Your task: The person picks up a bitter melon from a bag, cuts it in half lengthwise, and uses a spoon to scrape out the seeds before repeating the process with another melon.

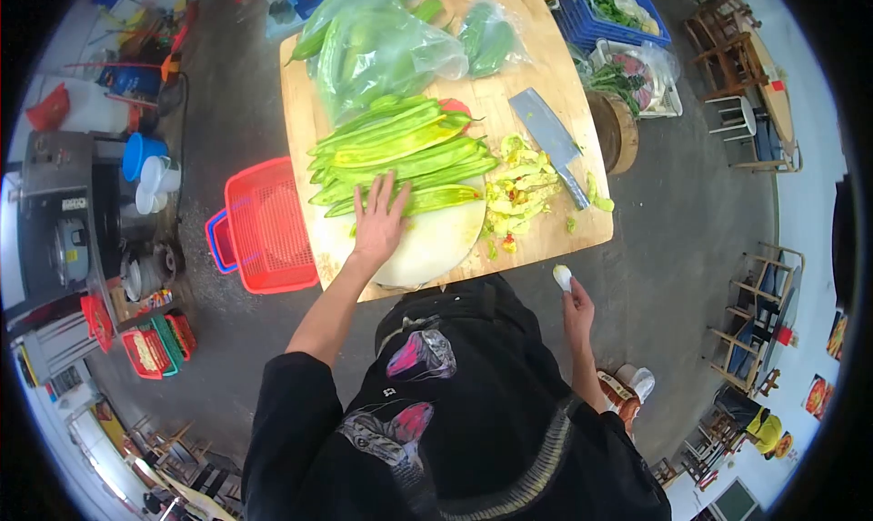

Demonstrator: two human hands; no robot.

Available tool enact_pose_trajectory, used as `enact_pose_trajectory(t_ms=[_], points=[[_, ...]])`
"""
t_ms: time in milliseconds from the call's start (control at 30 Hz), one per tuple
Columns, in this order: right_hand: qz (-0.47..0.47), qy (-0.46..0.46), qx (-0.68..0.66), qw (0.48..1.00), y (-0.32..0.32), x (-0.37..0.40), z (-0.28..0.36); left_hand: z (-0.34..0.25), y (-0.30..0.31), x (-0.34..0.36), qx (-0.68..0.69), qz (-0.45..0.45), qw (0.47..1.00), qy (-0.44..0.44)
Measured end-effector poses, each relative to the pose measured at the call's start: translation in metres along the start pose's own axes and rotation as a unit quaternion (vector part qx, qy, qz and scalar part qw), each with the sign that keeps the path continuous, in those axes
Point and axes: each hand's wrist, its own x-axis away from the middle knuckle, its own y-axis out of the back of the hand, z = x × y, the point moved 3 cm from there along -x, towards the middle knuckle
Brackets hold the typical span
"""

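Note:
My left hand (378, 225) rests with fingers stretched out at the near edge of a pile of long, pale-green split gourds (400, 153). They lie across a round white cutting board (432, 248). Off the table's near right edge, my right hand (577, 305) is closed around a spoon (563, 276), its whitish bowl pointing up. A heap of yellow-green pulp with reddish seeds (518, 194) lies right of the board. Beyond it is a cleaver (548, 135), its handle towards me. Clear plastic bags (373, 53) of whole green gourds lie at the far side.
The wooden table (582, 235) stands before me. Red baskets (268, 225) sit on the floor at its left. Right of it are a round wooden block (614, 135), a blue crate of vegetables (609, 16) and a white crate (668, 103). Stacked chairs (750, 321) line the right wall.

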Motion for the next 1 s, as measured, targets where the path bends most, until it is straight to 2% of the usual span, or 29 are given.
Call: enact_pose_trajectory(t_ms=[33, 167, 233, 333, 367, 467, 567, 667, 767, 833, 867, 933, 1000], points=[[0.006, 0.02, 0.017, 1.0, -0.001, -0.01, 0.004, 0.0, -0.006, 0.0, -0.029, 0.012, 0.999, 0.008], [0.002, 0.095, 0.044, 0.995, -0.009, -0.041, 0.04, -0.011, -0.011, -0.019, -0.005, 0.024, 1.0, 0.003], [-0.002, 0.09, 0.065, 0.994, -0.014, -0.048, 0.08, -0.01, -0.018, -0.032, -0.03, 0.06, 0.998, -0.014], [0.001, 0.112, 0.114, 0.987, -0.016, -0.078, 0.098, -0.002, -0.021, -0.036, -0.128, 0.093, 0.987, -0.016], [0.007, 0.123, 0.133, 0.983, -0.018, -0.085, 0.099, -0.001, -0.023, -0.036, -0.128, 0.095, 0.987, -0.012], [0.049, 0.067, 0.125, 0.989, -0.023, -0.095, 0.126, -0.001, -0.022, -0.037, -0.102, 0.099, 0.99, -0.004], [0.059, 0.115, 0.127, 0.983, -0.03, -0.114, 0.128, -0.012, -0.014, -0.034, -0.05, 0.073, 0.996, 0.007], [0.017, 0.295, 0.143, 0.945, -0.052, -0.141, 0.12, -0.024, -0.003, -0.023, -0.021, 0.046, 0.996, 0.072], [0.049, 0.306, 0.123, 0.943, -0.075, -0.168, 0.142, -0.042, 0.005, -0.004, 0.057, -0.055, 0.972, 0.221], [0.04, 0.343, 0.125, 0.93, -0.089, -0.193, 0.165, -0.052, 0.004, 0.012, 0.105, -0.16, 0.934, 0.301], [0.037, 0.36, 0.125, 0.924, -0.098, -0.203, 0.175, -0.056, -0.005, 0.023, 0.22, -0.167, 0.879, 0.388], [0.05, 0.362, 0.189, 0.911, -0.111, -0.218, 0.213, -0.072, -0.017, 0.028, 0.435, -0.174, 0.711, 0.525], [0.056, 0.397, 0.261, 0.878, -0.127, -0.234, 0.242, -0.078, -0.033, 0.012, 0.628, -0.177, 0.5, 0.57]])
